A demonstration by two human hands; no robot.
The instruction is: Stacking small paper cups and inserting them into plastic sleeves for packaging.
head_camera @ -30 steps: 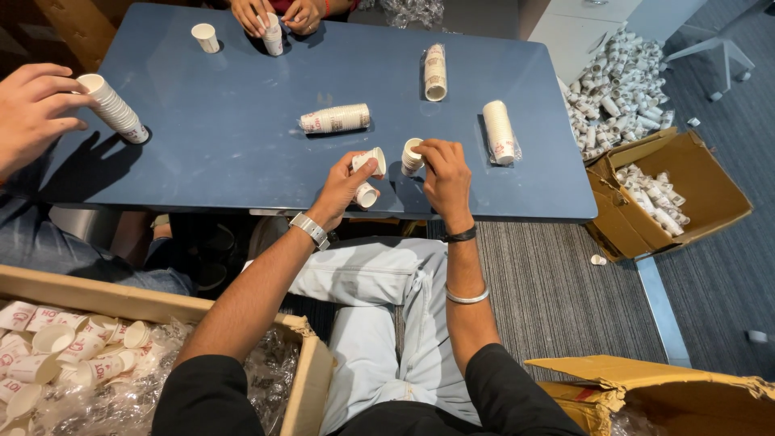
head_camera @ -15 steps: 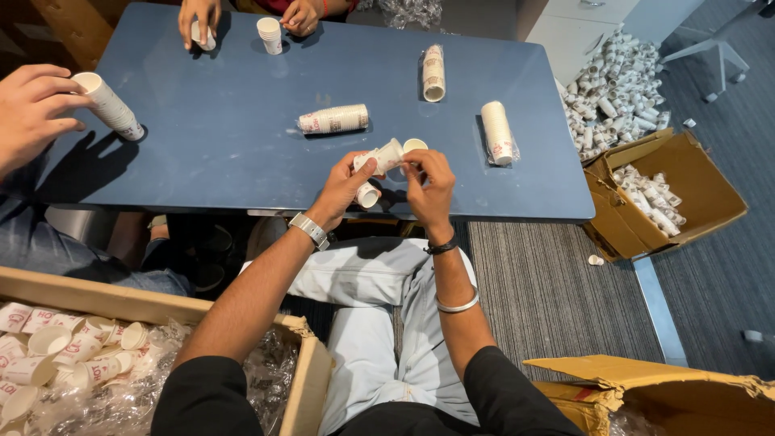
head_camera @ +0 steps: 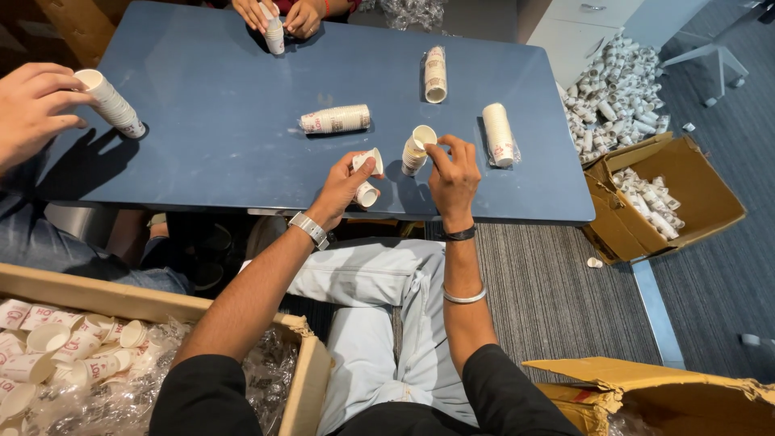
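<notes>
My left hand holds two small white paper cups at the near edge of the blue table. My right hand grips a short stack of nested paper cups, its open mouth tilted up and away from me. The two hands sit a little apart, just above the tabletop. I sit with my knees under the table edge.
Wrapped cup stacks lie on the table. Another person's hand at left holds a cup stack; a third person's hands work at the far edge. Cardboard boxes of cups stand at lower left and right.
My right hand has lifted its cups and now holds a short stack apart from the left hand. The far person's hands came together on one stack.
</notes>
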